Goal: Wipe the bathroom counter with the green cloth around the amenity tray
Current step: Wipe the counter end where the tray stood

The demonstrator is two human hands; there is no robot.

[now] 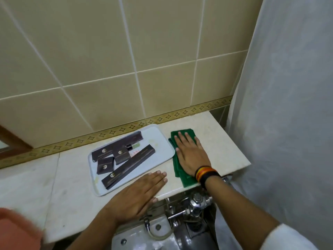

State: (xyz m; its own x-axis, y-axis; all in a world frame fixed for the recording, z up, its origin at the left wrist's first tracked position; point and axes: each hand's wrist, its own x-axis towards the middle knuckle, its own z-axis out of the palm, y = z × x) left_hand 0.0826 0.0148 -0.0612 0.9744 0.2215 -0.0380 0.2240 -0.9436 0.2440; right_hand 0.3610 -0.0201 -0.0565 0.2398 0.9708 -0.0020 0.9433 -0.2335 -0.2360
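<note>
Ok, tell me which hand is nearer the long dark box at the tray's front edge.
Left. The left hand lies flat on the counter just in front of the long dark box; the right hand presses the green cloth beyond the tray.

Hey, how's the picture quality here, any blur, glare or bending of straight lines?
Head view: soft, even light, no harsh glare; the tile grout lines bow from the wide-angle lens; the orange shape at bottom left is smeared with blur; the flat right hand on the folded green cloth and the pale rectangular amenity tray look fairly sharp.
</note>
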